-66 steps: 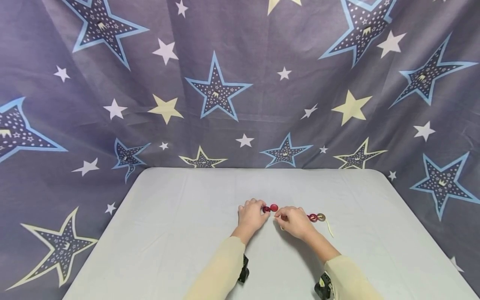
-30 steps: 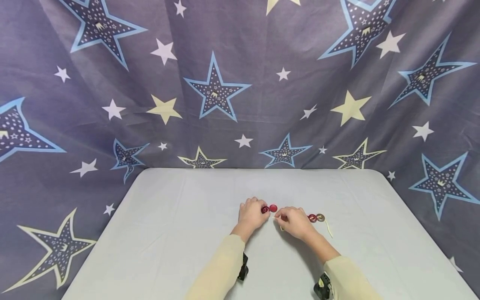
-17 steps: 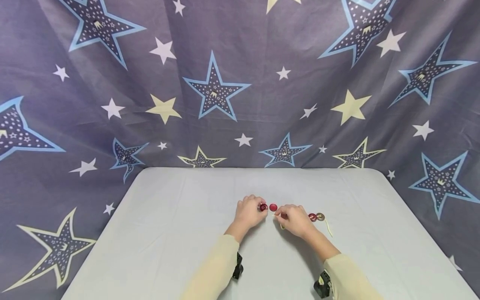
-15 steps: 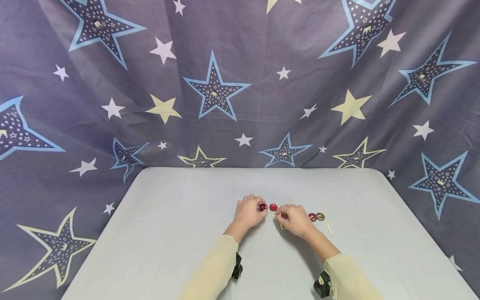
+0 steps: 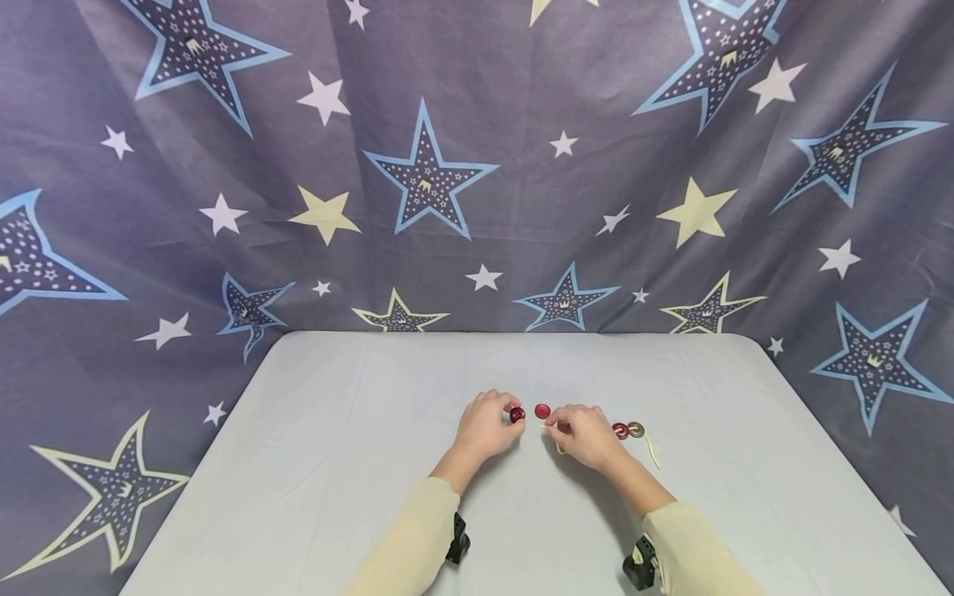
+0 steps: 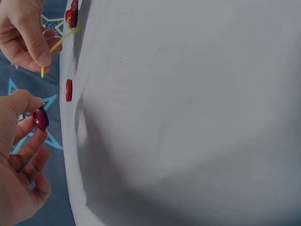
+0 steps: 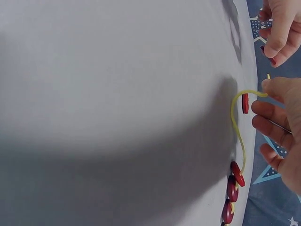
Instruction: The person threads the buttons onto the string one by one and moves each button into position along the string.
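Note:
My left hand (image 5: 486, 425) pinches a dark red button (image 6: 40, 118) between thumb and finger, and the button's holed face shows. A short way to the right, my right hand (image 5: 585, 436) pinches a yellow cord (image 7: 240, 127), whose short tip (image 6: 42, 72) sticks out past the thumb. The cord loops down from my fingers to several red buttons (image 7: 233, 188) strung on it. A brownish button (image 5: 636, 430) sits at the far end of that string, with a cord tail (image 5: 652, 454) beyond it. One loose red button (image 5: 542, 411) lies on the table between my hands.
The white-covered table (image 5: 335, 414) spreads around both hands. Behind it hangs a dark grey-blue cloth (image 5: 522, 207) printed with stars. A black wrist camera (image 5: 457, 542) is on the left wrist, another camera (image 5: 639, 567) on the right.
My left hand has drawn back a little to the left with the dark red button, widening the gap to the right hand. The right hand and strung buttons have barely moved.

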`<state>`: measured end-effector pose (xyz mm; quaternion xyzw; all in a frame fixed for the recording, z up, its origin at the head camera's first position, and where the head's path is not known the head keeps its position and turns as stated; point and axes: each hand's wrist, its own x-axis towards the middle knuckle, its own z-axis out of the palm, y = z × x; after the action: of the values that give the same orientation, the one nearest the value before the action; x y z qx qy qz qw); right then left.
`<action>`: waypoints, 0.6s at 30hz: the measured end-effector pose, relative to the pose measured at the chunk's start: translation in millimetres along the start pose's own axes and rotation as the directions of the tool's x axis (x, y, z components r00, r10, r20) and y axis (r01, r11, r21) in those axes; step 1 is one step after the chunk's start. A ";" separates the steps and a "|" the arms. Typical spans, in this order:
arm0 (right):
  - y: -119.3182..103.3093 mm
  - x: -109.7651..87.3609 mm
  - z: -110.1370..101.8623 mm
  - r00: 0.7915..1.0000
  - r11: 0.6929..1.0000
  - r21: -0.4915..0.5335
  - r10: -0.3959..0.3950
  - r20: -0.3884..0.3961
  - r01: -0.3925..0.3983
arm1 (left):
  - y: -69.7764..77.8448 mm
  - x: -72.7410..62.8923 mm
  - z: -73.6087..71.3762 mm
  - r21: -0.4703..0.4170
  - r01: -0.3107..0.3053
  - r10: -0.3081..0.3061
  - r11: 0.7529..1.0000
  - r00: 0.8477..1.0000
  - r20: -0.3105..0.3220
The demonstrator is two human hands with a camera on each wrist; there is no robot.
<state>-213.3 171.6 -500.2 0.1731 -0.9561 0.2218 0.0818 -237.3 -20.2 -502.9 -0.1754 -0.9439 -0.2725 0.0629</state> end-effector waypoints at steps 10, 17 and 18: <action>-3.5 1.3 -0.1 1.000 1.000 0.004 -0.025 -0.011 0.025 | -3.9 -6.9 -0.6 -0.084 0.032 -0.031 0.996 0.999 0.010; -5.4 2.5 2.0 0.999 0.999 0.026 -0.030 -0.012 0.030 | -1.8 -11.8 0.8 -0.131 0.024 -0.023 0.991 1.000 0.011; -5.5 2.7 2.7 1.000 0.999 0.026 -0.028 -0.008 0.028 | -1.1 -12.3 0.8 -0.144 0.025 -0.023 0.989 1.000 0.013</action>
<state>-214.0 164.9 -499.8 0.1868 -0.9503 0.2337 0.0864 -226.3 -24.3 -506.8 -0.1696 -0.9242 -0.3398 0.0413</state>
